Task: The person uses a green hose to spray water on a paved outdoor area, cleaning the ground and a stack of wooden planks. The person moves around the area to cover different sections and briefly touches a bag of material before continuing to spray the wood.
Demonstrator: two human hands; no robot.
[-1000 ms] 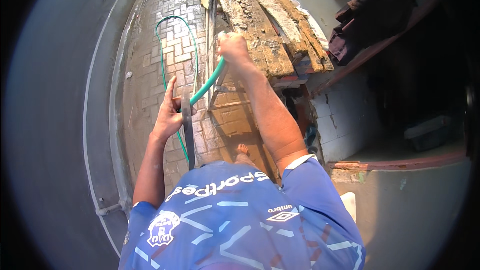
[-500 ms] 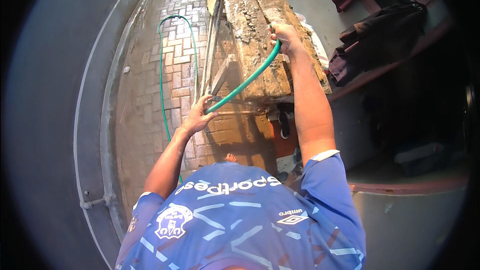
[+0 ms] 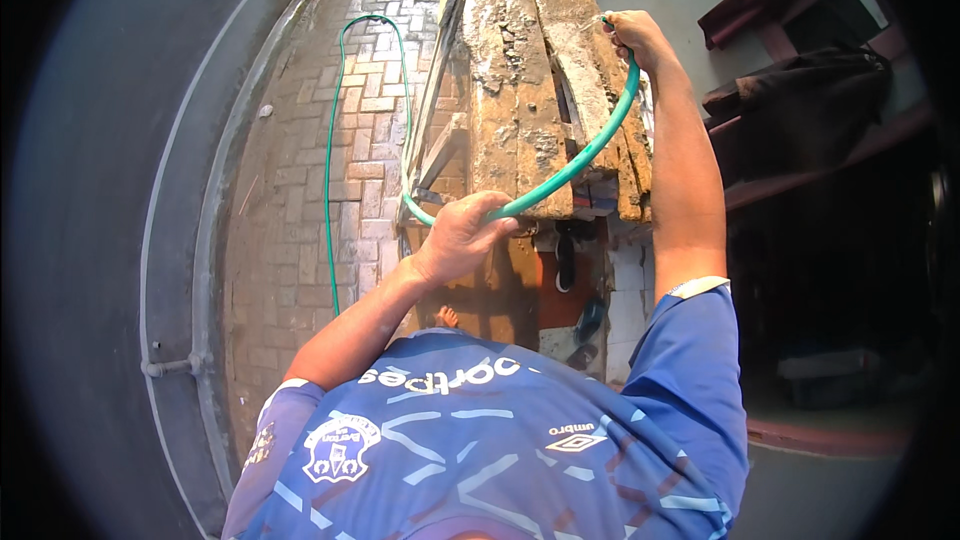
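A green garden hose (image 3: 578, 161) curves between my two hands. Near its end, my right hand (image 3: 640, 38) is closed around it, over the right side of a wet, weathered wooden bench (image 3: 515, 110). A thin spray of water shows at the tip by my fingers. My left hand (image 3: 465, 237) grips the hose further back, just off the bench's near end. From there the hose drops to the left and loops across the paving. The bench's planks are rough and caked with dirt, with a long gap between them.
Wet brick paving (image 3: 350, 120) runs along the left, beside a grey wall with a white pipe (image 3: 143, 270). Dark clothes (image 3: 800, 105) hang at the right by a dark opening. Below the bench's near end lie dark footwear (image 3: 588, 322) and a reddish mat (image 3: 560, 290).
Both my hands have moved right with the hose, the right one also further away. The left hand is now in front of the bench's near end, and the view has shifted slightly.
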